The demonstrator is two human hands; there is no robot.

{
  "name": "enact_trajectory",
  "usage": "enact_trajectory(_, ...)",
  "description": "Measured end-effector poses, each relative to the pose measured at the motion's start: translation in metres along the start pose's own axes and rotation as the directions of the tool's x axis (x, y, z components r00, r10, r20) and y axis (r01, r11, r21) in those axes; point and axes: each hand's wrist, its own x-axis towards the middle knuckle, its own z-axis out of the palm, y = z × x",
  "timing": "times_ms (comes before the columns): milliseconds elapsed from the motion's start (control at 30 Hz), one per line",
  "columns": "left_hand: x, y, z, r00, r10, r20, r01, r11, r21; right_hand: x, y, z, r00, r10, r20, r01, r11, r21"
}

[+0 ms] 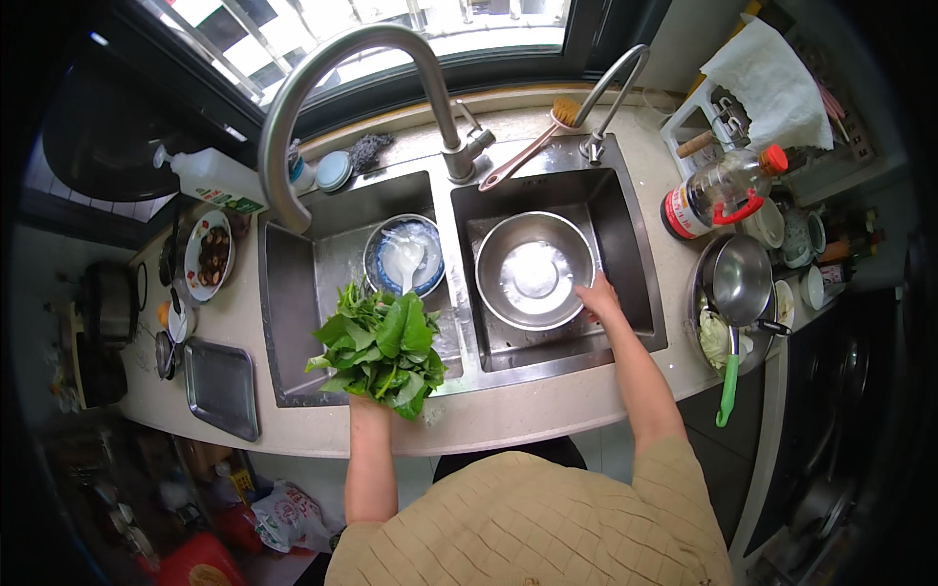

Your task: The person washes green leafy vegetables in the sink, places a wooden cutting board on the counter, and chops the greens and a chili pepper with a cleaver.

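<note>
A bunch of leafy greens (388,344) is held up over the front of the left sink basin (289,293). The leaves hide most of my left hand (364,405), which holds the bunch from below. My right hand (599,297) grips the right rim of a round stainless steel bowl (506,293), thumb on the inner side. That bowl is in the right sink basin (623,242), and its shiny bottom shows. Behind the greens, a blue-patterned bowl (371,256) in the left basin contains a white spoon (410,260), its handle partly covered by the leaves.
A large curved faucet (432,80) arches over the left basin. Behind the right basin are a thin tap (595,139) and a scrub brush (520,155). A sauce bottle (722,190) and a ladle-like pan (741,282) stand right; a metal tray (220,384) lies left.
</note>
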Motion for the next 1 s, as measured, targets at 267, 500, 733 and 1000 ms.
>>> enact_trajectory(267, 0.024, -0.049, 0.028, 0.997, -0.080, 0.012, 0.079, 0.996, 0.043, 0.067, -0.114, -0.067, 0.625, -0.594, -0.506, 0.695, 0.719, 0.015)
enact_trajectory(500, 0.041, -0.077, 0.040, 0.991, -0.137, 0.010, 0.136, 0.989, 0.061, 0.073, -0.137, -0.058, 0.462, -0.788, -0.407, 0.532, 0.614, -0.583)
enact_trajectory(733, 0.050, -0.089, 0.046, 0.990, -0.142, 0.011, 0.140, 0.987, 0.082, 0.059, -0.107, -0.043, 0.332, -0.842, -0.426, 0.696, 0.523, -0.492)
enact_trajectory(1000, 0.039, -0.070, 0.051, 0.998, -0.065, 0.012, 0.063, 0.995, 0.080, 0.047, 0.005, 0.004, 0.996, -0.031, 0.085, 0.041, 0.992, -0.119)
